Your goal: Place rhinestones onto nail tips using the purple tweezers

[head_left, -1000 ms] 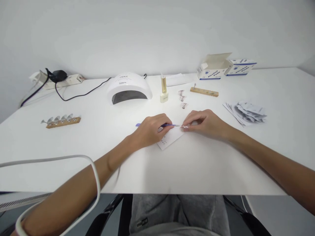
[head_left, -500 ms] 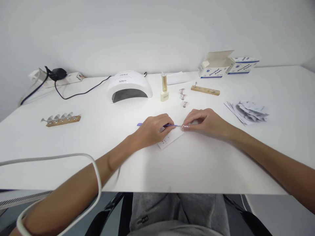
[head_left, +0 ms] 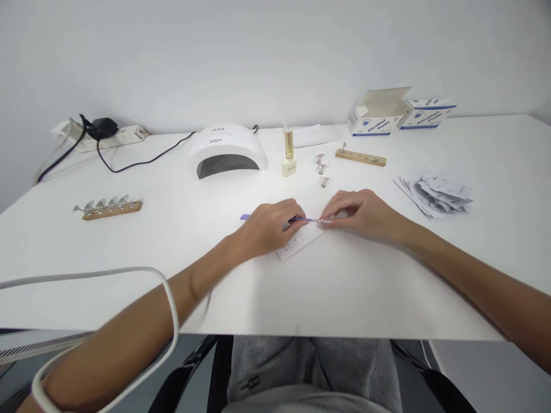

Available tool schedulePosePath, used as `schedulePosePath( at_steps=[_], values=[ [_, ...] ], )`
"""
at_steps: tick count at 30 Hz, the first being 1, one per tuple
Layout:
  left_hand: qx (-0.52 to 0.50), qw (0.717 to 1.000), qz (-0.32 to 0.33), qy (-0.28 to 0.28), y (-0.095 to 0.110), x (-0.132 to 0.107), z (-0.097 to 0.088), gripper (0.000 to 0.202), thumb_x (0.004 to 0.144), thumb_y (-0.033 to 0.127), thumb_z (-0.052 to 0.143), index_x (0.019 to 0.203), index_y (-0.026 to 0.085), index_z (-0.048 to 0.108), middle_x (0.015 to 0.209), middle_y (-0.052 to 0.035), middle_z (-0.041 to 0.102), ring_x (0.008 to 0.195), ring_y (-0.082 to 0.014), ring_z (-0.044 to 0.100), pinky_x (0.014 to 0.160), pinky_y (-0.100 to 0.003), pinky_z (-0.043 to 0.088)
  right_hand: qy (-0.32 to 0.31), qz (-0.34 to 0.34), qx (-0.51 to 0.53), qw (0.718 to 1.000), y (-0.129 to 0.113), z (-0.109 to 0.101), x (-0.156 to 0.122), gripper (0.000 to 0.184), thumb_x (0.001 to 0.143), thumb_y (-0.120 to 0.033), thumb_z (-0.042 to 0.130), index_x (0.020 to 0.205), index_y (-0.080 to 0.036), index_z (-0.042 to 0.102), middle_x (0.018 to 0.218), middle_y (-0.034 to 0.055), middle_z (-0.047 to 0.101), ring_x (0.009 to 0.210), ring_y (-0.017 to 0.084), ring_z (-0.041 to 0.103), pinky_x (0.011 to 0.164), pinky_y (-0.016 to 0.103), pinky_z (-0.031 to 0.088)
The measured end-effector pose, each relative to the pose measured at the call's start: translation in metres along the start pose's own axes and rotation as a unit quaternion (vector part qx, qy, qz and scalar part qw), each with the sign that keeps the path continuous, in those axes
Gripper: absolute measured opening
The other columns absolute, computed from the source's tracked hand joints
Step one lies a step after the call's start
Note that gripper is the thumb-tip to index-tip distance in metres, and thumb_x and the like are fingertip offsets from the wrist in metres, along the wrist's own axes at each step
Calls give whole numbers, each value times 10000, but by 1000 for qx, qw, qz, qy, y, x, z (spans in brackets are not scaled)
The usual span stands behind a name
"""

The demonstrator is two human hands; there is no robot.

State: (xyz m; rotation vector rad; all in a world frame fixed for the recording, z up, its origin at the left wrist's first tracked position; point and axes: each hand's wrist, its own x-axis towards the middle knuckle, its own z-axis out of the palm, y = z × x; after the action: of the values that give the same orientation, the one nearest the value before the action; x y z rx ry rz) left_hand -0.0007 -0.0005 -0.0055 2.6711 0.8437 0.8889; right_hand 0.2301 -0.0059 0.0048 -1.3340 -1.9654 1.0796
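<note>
One slim purple tool (head_left: 307, 219), silvery-tipped

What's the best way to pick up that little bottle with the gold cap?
Probably pinch the bottle by its pale lower body: it stands upright, and the body is wider than the tall gold cap. Come from the front, since the white lamp sits to its left and small shiny pieces to its right.
</note>
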Motion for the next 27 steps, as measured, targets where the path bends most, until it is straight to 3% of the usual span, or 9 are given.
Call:
schedulePosePath(
  at_steps=[9, 27],
  values=[
    [78, 996, 36, 1, 0, -1, -1, 223, 933, 245, 450, 802, 157, 607, 712, -13, 623, 502, -69, 477, 428, -193, 310, -4, -1, -9, 1000, -2, -2, 0, 256, 664, -493, 752, 745, -250, 756, 833, 50, 685, 664, 155, 541, 544, 297, 376],
    [73, 997, 38, 4, -1, -1, 1, 213, 929, 235, 455, 796, 154, 600, 704, -10, 614, 508, -67, 485, 434, -190, 329, -18, -5, -12, 1000, -5, -4, 0, 285, 662, -525, 739, 743, -253, 757, 841, 58, 692, 666, 165, 550, 552, 307, 393]
  ],
)
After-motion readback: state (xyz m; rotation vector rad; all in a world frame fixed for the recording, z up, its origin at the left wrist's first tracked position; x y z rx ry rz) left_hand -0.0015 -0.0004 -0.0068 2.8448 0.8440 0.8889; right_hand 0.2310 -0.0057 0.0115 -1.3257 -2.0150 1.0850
